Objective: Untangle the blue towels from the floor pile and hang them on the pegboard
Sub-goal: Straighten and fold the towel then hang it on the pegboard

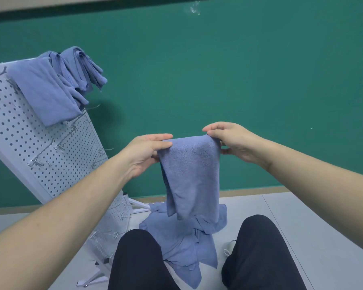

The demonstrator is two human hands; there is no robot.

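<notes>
- A soft blue terry-cloth towel (190,174) hangs in mid-air at the centre of the scene, folded over on itself so it falls as a narrow double layer, its lower end just above the floor pile.
- The left hand (144,155) pinches the towel's upper left corner, thumb on the near face and fingers stretched along the top edge.
- The right hand (228,141) grips the upper right corner, fingers curled over the top edge and thumb beneath.
- The fabric looks matte and slightly fuzzy, with a smooth rounded fold between the hands and loose vertical creases lower down.
- A crumpled heap of matching blue towels (182,241) lies on the pale grey floor (312,227), between the person's dark-trousered knees (134,258), twisted and overlapping.
- At the far left, a white perforated metal pegboard (40,147) leans tilted on its white stand, with thin wire hooks sticking out of it.
- Several blue towels already draped over the pegboard's top edge (50,88) hang in folded layers, some bunched toward the right corner.
- A green wall (239,70) stands behind everything.
</notes>
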